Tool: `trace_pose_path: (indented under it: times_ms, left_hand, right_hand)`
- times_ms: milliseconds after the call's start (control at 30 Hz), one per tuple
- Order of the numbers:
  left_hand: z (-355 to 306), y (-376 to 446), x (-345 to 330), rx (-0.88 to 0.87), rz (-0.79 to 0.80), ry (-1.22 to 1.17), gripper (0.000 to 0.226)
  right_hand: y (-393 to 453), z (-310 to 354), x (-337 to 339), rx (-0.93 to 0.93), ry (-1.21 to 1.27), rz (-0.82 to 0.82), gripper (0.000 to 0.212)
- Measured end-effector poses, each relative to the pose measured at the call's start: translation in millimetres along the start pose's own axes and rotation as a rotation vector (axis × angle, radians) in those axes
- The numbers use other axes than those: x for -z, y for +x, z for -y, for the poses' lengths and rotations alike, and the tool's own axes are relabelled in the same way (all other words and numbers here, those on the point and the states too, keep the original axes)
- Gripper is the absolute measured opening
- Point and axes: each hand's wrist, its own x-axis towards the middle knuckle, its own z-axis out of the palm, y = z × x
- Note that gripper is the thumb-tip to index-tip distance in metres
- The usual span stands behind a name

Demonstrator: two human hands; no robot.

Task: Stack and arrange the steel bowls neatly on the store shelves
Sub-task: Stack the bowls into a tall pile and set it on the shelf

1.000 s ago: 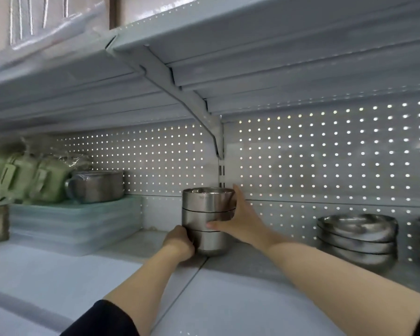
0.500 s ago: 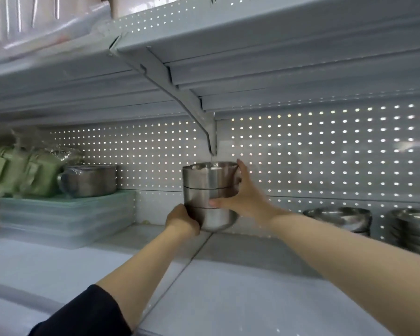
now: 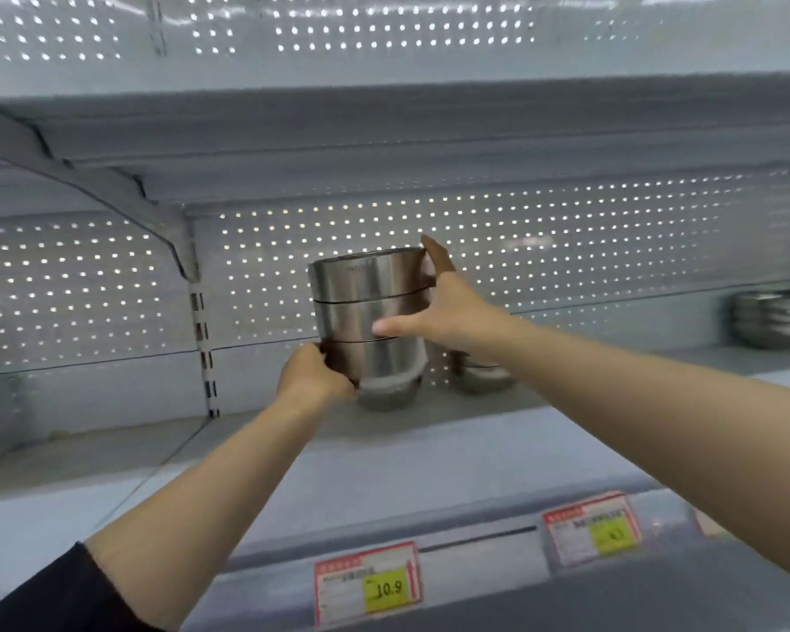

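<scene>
Pegboard-backed store shelf (image 3: 429,453): both hands grasped the bowl stack (image 3: 369,312), left hand (image 3: 313,375) gripping its base at 7 o'clock, right hand (image 3: 448,307) steadying 3 o'clock, likely against toppling.

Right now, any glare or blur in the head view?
Head view: backlight glows through the pegboard; the stack of steel bowls between the left hand and right hand reads soft; far-right bowls smeared; wide-angle bends the shelf edge.

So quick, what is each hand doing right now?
Left hand: grips the bottom of the bowl stack.
Right hand: holds the stack's side, thumb in front, fingers behind.
</scene>
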Motion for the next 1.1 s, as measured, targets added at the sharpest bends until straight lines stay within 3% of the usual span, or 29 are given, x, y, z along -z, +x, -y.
trace_pose_path:
  times_ms: [200, 400, 800, 1100]
  left_hand:
    - [-71, -29, -100, -0.081, 0.153, 0.002, 0.047]
    - [-160, -63, -235, -0.178, 0.243, -0.081, 0.021]
    - [-386, -154, -536, -0.349, 0.522, -0.228, 0.053]
    - [-538, -189, -741, -0.528, 0.726, -0.124, 0.051]
  right_hand:
    - [-48, -45, 113, -0.064, -0.086, -0.141, 0.129]
    - [-94, -104, 257, -0.103, -0.146, -0.228, 0.129]
    - [-207, -219, 594, -0.202, -0.332, -0.440, 0.130]
    - [-267, -322, 802, -0.307, -0.411, -0.702, 0.131]
